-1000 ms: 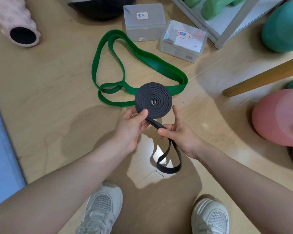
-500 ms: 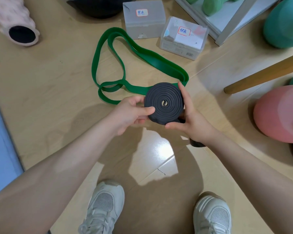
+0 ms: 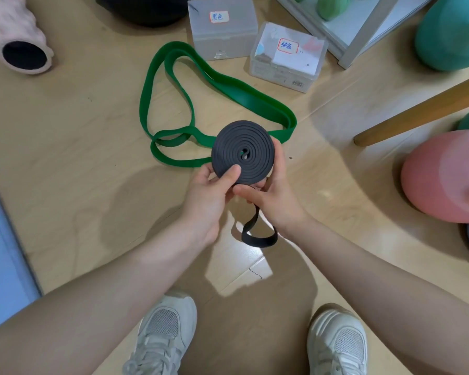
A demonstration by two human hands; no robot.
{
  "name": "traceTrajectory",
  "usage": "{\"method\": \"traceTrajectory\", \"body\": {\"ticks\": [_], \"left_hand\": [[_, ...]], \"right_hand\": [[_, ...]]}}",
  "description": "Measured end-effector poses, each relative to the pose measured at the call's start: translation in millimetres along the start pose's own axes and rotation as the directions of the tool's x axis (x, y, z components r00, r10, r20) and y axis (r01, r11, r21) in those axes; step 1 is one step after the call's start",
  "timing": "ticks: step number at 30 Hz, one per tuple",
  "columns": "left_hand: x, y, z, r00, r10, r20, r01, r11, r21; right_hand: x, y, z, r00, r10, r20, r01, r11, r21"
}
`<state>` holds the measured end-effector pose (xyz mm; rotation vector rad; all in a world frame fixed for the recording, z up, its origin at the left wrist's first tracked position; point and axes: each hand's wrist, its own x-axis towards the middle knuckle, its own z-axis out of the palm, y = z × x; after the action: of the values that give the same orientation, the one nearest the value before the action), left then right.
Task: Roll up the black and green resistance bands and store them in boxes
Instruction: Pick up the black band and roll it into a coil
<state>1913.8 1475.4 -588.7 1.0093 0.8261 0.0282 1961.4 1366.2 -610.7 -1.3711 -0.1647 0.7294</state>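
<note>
Coiled black band (image 3: pixel 243 152) gripped by left hand (image 3: pixel 210 197) and right hand (image 3: pixel 275 194), fingers curled. Box (image 3: pixel 222 27) labelled 黑色, second box (image 3: pixel 286 56) 绿色, near floor's far edge.

both hands (image 3: pixel 209 196) gripping coiled black band (image 3: pixel 243 151), green band (image 3: pixel 228 87) on floor

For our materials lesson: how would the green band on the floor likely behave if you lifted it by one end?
The green band lies in loose, twisted loops on the floor, so it would probably hang floppy. It looks thin and flat, so likely light. Nothing suggests it would roll.
</note>
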Motion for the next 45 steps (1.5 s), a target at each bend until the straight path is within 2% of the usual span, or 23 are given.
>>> {"method": "traceTrajectory", "body": {"ticks": [2, 4, 7, 12, 15, 18, 21, 25, 28, 30, 32, 34, 38, 41, 45], "left_hand": [[5, 5, -5, 0.999, 0.036, 0.006, -0.036, 0.997, 0.067], [10, 11, -9, 0.998, 0.054, 0.010, -0.055, 0.992, 0.110], [17, 18, -13, 0.999, 0.044, 0.013, -0.045, 0.995, 0.088], [24, 12, -27, 0.999, -0.011, 0.035, 0.006, 0.990, 0.138], [30, 14, -38, 0.987, -0.056, 0.151, 0.025, 0.979, 0.202], [34, 21, -41, 0.951, -0.101, 0.291, -0.018, 0.925, 0.381], [36, 28, -36, 0.934, -0.142, 0.327, -0.022, 0.892, 0.452], [35, 38, -33, 0.912, -0.177, 0.371, -0.043, 0.856, 0.515], [31, 37, -29, 0.938, -0.120, 0.326, -0.073, 0.848, 0.524], [28, 32, -23, 0.971, -0.068, 0.228, -0.028, 0.918, 0.397], [20, 25, -15, 0.981, -0.116, 0.158, 0.083, 0.976, 0.203], [12, 13, -9, 0.979, -0.155, 0.130, 0.137, 0.981, 0.139], [7, 1, -4, 0.994, -0.099, 0.034, 0.094, 0.987, 0.131], [8, 4, -4, 0.998, -0.058, 0.024, 0.054, 0.989, 0.139], [7, -1, -8, 1.000, -0.002, 0.031, -0.004, 0.980, 0.198]], "right_hand": [[3, -6, -7, 0.995, 0.039, 0.096, -0.030, 0.995, -0.093], [5, -13, -15, 0.978, 0.132, 0.160, -0.084, 0.958, -0.276], [6, -13, -21, 0.959, 0.246, 0.140, -0.147, 0.855, -0.498], [10, -14, -34, 0.948, 0.293, 0.124, -0.184, 0.823, -0.538], [15, -23, -43, 0.937, 0.320, 0.141, -0.211, 0.837, -0.505], [17, -36, -50, 0.903, 0.377, 0.205, -0.193, 0.783, -0.591], [17, -49, -52, 0.901, 0.360, 0.240, -0.110, 0.727, -0.677], [13, -47, -50, 0.906, 0.299, 0.301, -0.093, 0.832, -0.546], [7, -36, -46, 0.934, 0.210, 0.289, -0.082, 0.914, -0.396], [5, -32, -42, 0.963, 0.134, 0.232, -0.063, 0.955, -0.289], [4, -27, -37, 0.988, 0.073, 0.138, -0.046, 0.980, -0.195], [5, -25, -31, 0.997, 0.052, 0.049, -0.045, 0.991, -0.130], [3, -19, -25, 0.999, 0.039, -0.002, -0.039, 0.995, -0.089], [3, -15, -21, 0.998, 0.056, -0.019, -0.057, 0.997, -0.046], [3, -10, -18, 0.997, 0.072, 0.007, -0.071, 0.995, -0.072]]}}
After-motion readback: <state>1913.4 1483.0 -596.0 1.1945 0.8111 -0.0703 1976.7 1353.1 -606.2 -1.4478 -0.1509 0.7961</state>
